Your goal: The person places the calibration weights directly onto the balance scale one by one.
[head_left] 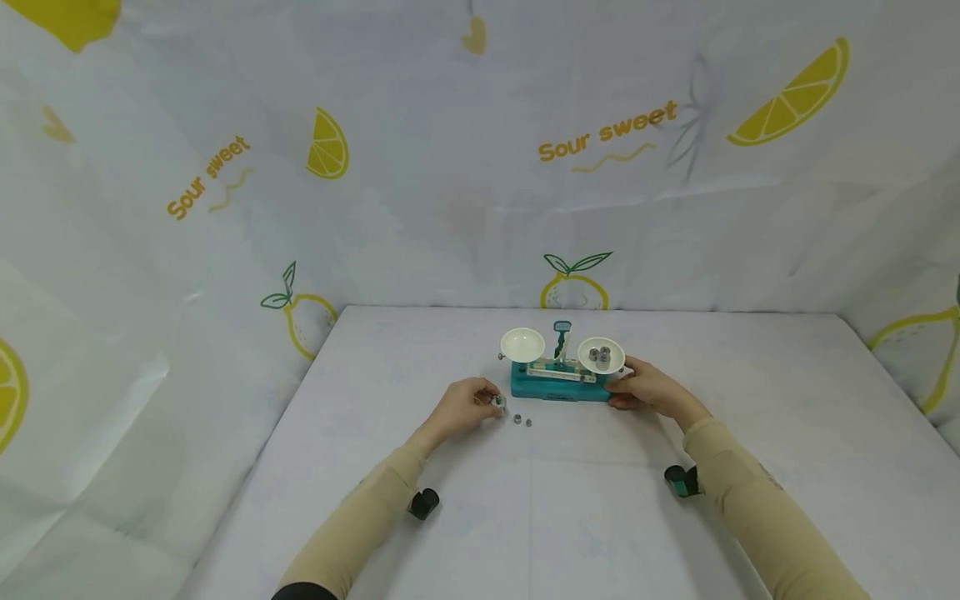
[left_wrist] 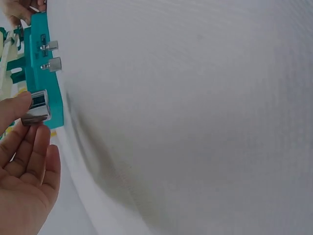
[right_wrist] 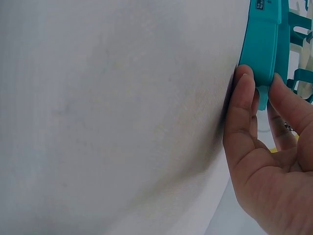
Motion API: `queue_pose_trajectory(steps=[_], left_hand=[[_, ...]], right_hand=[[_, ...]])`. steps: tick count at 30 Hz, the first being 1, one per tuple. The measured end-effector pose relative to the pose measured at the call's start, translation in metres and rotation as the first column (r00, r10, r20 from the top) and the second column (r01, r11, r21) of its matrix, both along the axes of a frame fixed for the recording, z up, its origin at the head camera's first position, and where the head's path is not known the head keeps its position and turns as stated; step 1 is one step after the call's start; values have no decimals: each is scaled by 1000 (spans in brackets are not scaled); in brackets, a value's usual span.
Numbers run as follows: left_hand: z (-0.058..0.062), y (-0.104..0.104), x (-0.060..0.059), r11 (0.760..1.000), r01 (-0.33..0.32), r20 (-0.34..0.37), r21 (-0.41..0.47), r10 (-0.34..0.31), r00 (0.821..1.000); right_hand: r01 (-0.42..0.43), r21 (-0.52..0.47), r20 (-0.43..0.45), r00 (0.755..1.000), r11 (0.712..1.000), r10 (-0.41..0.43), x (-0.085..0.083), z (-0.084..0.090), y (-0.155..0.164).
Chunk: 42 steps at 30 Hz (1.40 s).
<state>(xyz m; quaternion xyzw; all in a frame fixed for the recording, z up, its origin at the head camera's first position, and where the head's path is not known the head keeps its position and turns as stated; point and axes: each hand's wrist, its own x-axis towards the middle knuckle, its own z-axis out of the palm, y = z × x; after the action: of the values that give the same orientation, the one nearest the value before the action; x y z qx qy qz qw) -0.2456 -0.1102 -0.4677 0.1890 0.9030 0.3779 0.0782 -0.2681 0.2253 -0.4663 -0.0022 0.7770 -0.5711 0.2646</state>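
A balance scale with a teal base (head_left: 557, 389) and two white pans stands on the table. My left hand (head_left: 459, 406) pinches a shiny metal weight (left_wrist: 37, 107) between thumb and fingertips, just left of the base's front. Two smaller weights, one larger (head_left: 517, 418) and one smaller (head_left: 528, 422), stand on the table beside it. With thumb and fingers around its right end, my right hand (right_wrist: 274, 161) grips the base. Several metal weights (head_left: 604, 355) sit in the right pan (head_left: 617, 355). Nothing lies in the left pan (head_left: 522, 345).
White cloth covers the table (head_left: 600, 517). Behind it hangs a white backdrop (head_left: 450, 217) with lemon prints. A dark device is strapped at each wrist, one on the left (head_left: 424, 503) and one on the right (head_left: 681, 481).
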Motion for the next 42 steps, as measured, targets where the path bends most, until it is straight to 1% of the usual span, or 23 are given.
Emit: queue_pose_trajectory(steps=[5, 8, 10, 17, 20, 23, 26, 29, 36, 42], left_hand=[[17, -2, 2, 999, 31, -69, -34, -33, 997], [26, -2, 3, 999, 41, -117, -36, -45, 992], [33, -1, 3, 999, 36, -148, -34, -41, 988], [57, 10, -4, 1000, -9, -231, -30, 2, 973], [65, 16, -9, 998, -44, -272, -47, 29, 962], [72, 23, -14, 995, -77, -307, -58, 56, 950], [75, 28, -19, 993, -104, -315, -58, 80, 946], [75, 33, -25, 990, -128, -313, -60, 103, 944], [67, 41, -39, 987, -157, -288, -45, 137, 948], [62, 43, -45, 985, -165, -264, -41, 149, 953]], right_hand=[[-2, -2, -4, 1000, 1000, 1, 0, 0, 1], [-2, -4, -3, 1000, 1000, 2, 1, 1, 1], [-3, -5, -2, 1000, 1000, 3, 1, 1, 0], [-2, 0, -11, 1000, 1000, 2, 1, 0, 0], [3, -5, -9, 1000, 1000, -3, 0, -1, 0], [-2, -7, -13, 1000, 1000, 2, 0, -2, 0], [-2, -7, -14, 1000, 1000, 2, 1, -1, 1], [-6, -8, -14, 1000, 1000, 6, 2, 0, 1], [-7, -17, -14, 1000, 1000, 7, 3, 0, 0], [2, -9, -11, 1000, 1000, -2, 2, -1, 1]])
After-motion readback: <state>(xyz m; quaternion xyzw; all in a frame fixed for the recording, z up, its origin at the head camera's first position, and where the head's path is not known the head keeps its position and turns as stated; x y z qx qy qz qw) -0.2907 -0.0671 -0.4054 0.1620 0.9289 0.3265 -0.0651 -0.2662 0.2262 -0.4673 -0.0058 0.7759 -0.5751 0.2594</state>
